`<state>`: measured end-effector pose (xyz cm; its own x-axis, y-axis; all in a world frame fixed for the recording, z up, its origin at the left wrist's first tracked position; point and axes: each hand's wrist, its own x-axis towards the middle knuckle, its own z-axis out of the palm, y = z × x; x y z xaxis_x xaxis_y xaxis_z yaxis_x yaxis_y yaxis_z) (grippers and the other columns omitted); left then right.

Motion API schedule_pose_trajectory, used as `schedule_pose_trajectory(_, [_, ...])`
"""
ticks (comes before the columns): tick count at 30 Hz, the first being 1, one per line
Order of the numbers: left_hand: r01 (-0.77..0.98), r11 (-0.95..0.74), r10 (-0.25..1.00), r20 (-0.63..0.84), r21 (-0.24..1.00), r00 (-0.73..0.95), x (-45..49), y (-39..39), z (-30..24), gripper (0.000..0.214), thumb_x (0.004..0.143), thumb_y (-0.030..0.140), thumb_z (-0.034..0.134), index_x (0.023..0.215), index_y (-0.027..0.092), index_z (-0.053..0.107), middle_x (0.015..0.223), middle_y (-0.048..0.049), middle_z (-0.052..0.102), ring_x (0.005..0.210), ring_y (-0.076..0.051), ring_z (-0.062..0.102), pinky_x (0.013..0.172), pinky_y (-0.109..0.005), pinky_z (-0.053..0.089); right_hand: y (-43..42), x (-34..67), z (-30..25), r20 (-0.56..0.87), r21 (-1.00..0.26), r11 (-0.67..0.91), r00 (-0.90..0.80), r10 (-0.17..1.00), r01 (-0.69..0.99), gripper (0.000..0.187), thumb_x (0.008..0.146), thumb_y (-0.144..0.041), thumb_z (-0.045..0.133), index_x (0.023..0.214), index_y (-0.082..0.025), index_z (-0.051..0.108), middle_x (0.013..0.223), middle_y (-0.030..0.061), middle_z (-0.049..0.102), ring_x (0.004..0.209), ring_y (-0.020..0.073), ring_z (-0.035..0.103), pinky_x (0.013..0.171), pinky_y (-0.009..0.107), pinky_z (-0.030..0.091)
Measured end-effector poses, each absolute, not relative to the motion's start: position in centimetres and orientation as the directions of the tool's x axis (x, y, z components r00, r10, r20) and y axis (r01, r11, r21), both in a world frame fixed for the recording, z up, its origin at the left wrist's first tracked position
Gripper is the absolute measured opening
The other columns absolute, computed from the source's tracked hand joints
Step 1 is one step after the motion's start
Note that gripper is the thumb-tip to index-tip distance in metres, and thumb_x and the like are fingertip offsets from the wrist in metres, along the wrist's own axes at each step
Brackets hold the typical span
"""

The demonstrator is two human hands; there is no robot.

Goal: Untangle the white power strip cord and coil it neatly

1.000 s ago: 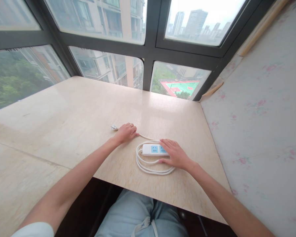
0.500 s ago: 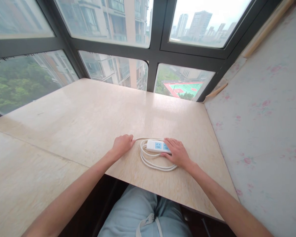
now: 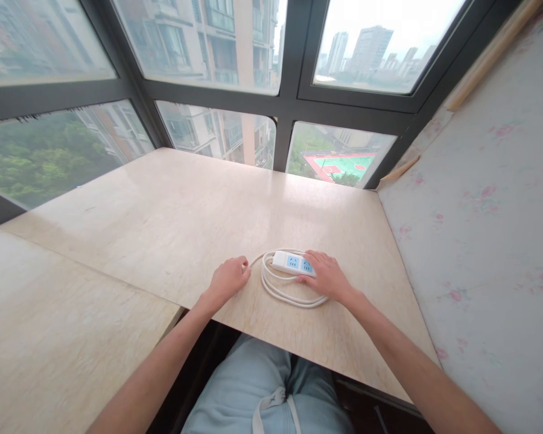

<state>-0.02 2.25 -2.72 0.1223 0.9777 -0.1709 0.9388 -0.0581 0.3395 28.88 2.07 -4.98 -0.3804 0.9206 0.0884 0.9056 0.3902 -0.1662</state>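
Observation:
A white power strip (image 3: 280, 260) with blue socket faces lies on the stone-patterned counter (image 3: 199, 223). Its white cord (image 3: 294, 301) is looped around it on the surface. My right hand (image 3: 326, 276) grips the strip's right end, thumb on the near side and fingers over the far side, hiding that end. To the left of the coil, my left hand (image 3: 230, 278) is closed on a length of the cord that runs out from the loops. Whatever lies inside that fist, such as the cord's end, is hidden.
Dark-framed windows (image 3: 287, 102) stand along the back and left of the counter. A wall with flowered paper (image 3: 479, 241) borders the right side. The counter's front edge is close to my legs (image 3: 262, 374), and a seam (image 3: 95, 268) crosses the left part.
My left hand has come slightly nearer to me, and the cord from it now bends more toward the front. My right hand stays on the power strip. The view has shifted a little.

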Motion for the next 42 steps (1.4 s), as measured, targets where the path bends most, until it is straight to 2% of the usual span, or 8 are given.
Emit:
schedule_pose_trajectory(4, [0.883, -0.05, 0.975, -0.167, 0.468, 0.144, 0.6, 1.1, -2.8, 0.034, 0.087, 0.034, 0.053, 0.114, 0.016, 0.06, 0.088, -0.0063, 0.07, 0.089, -0.022, 0.065, 0.078, -0.031, 0.045, 3.1, 28.5, -3.6, -0.016, -0.124, 0.46, -0.466, 0.885, 0.879, 0.062, 0.08, -0.054, 0.065, 0.127, -0.016, 0.053, 0.134, 0.0177, 0.054, 0.123, 0.0317, 0.05, 0.104, 0.048, 0.034])
schedule_pose_trajectory(8, [0.838, -0.041, 0.976, -0.157, 0.545, 0.149, 0.8, 0.0, -2.5, 0.04, 0.087, 0.035, 0.053, 0.12, 0.013, 0.057, 0.099, -0.0095, 0.068, 0.093, -0.023, 0.064, 0.084, -0.033, 0.046, 5.0, 27.8, -3.6, -0.025, -0.155, 0.575, -0.585, 0.811, 0.803, 0.095, 0.073, -0.065, 0.067, 0.146, -0.014, 0.033, 0.151, 0.0204, 0.036, 0.14, 0.0345, 0.031, 0.114, 0.056, 0.018])
schedule_pose_trajectory(11, [0.786, -0.009, 0.974, -0.174, 0.618, 0.148, 0.7, -1.1, -2.2, 0.043, 0.085, 0.036, 0.054, 0.121, 0.012, 0.057, 0.102, -0.0112, 0.067, 0.089, -0.022, 0.065, 0.082, -0.034, 0.049, 6.6, 27.3, -4.0, -0.062, -0.213, 0.615, -0.639, 0.767, 0.759, 0.107, 0.066, -0.07, 0.07, 0.149, -0.014, 0.03, 0.15, 0.0211, 0.036, 0.139, 0.0363, 0.033, 0.112, 0.055, 0.024])
schedule_pose_trajectory(21, [0.65, -0.123, 0.978, -0.02, 0.75, 0.208, 4.1, -6.6, -4.5, 0.043, 0.08, 0.029, 0.059, 0.121, 0.015, 0.055, 0.127, -0.0165, 0.058, 0.121, -0.028, 0.055, 0.103, -0.043, 0.045, 5.4, 27.1, -5.0, 0.089, -0.197, 0.611, -0.606, 0.79, 0.767, 0.071, 0.078, -0.06, 0.066, 0.133, -0.016, 0.05, 0.127, 0.0164, 0.056, 0.115, 0.0307, 0.05, 0.096, 0.043, 0.041])
schedule_pose_trajectory(27, [0.709, -0.195, 0.978, 0.081, 0.678, 0.191, 7.5, -9.2, -8.3, 0.075, 0.082, 0.025, 0.057, 0.148, 0.013, 0.025, 0.155, -0.0234, 0.026, 0.145, -0.035, 0.024, 0.111, -0.053, 0.037, 4.6, 26.4, -5.0, 0.132, -0.16, 0.571, -0.556, 0.821, 0.805, 0.059, 0.082, -0.052, 0.066, 0.125, -0.014, 0.053, 0.116, 0.0141, 0.059, 0.106, 0.027, 0.051, 0.093, 0.039, 0.041])
schedule_pose_trajectory(31, [0.755, -0.281, 0.959, 0.154, 0.593, 0.236, 7.5, -8.6, -8.6, 0.075, 0.083, 0.011, 0.047, 0.152, 0.016, 0.018, 0.156, -0.023, 0.023, 0.145, -0.034, 0.022, 0.108, -0.052, 0.041, 4.4, 26.0, -5.1, 0.157, -0.147, 0.533, -0.512, 0.844, 0.833, 0.053, 0.083, -0.051, 0.066, 0.119, -0.014, 0.054, 0.111, 0.014, 0.06, 0.104, 0.0271, 0.051, 0.091, 0.038, 0.041])
schedule_pose_trajectory(38, [0.798, -0.535, 0.842, 0.098, 0.277, 0.53, 4.3, -3.0, -4.9, 0.049, 0.086, 0.005, 0.046, 0.132, 0.022, 0.049, 0.123, -0.0133, 0.063, 0.114, -0.028, 0.058, 0.088, -0.041, 0.052, 5.7, 26.2, -5.3, 0.143, -0.145, 0.513, -0.495, 0.857, 0.846, 0.053, 0.082, -0.05, 0.067, 0.118, -0.013, 0.056, 0.113, 0.0147, 0.06, 0.105, 0.0276, 0.052, 0.091, 0.037, 0.041])
schedule_pose_trajectory(42, [0.619, -0.766, 0.643, 0.161, 0.174, 0.749, 3.7, 0.7, -3.4, 0.038, 0.085, 0.02, 0.063, 0.123, 0.022, 0.057, 0.131, -0.015, 0.056, 0.112, -0.029, 0.058, 0.092, -0.044, 0.046, 7.2, 27.0, -5.3, 0.121, -0.182, 0.557, -0.544, 0.83, 0.81, 0.06, 0.082, -0.054, 0.066, 0.125, -0.014, 0.054, 0.121, 0.0151, 0.059, 0.11, 0.0276, 0.052, 0.094, 0.039, 0.041])
